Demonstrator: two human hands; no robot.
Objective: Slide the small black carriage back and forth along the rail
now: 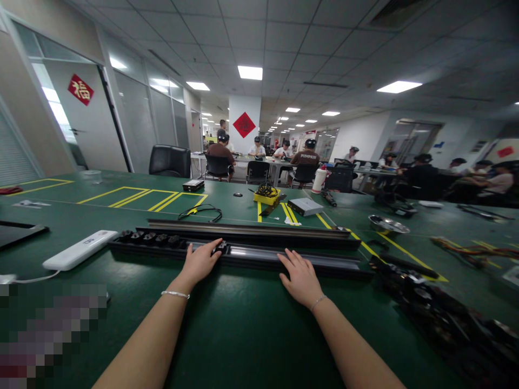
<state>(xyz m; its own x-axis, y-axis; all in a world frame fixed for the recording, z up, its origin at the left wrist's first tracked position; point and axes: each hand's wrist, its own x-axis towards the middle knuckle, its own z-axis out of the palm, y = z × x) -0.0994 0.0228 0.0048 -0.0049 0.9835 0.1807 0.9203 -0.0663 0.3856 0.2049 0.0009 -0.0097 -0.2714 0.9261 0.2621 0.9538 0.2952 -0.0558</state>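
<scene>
A long black channel lies across the green table before me. Several small black knob-like pieces sit in a row at its left end. My left hand is over the channel, thumb and index finger closed about a small black piece inside it. That piece is partly hidden by the fingers. To the right, my right hand has its fingers spread and resting on the channel's near edge and inner strip. A second long black rail lies parallel, just behind the channel.
A white power strip lies left of the channel. Dark mechanical assemblies stand at right. Farther back are a black cable, a yellow box, a grey box and a metal bowl. People sit at distant tables.
</scene>
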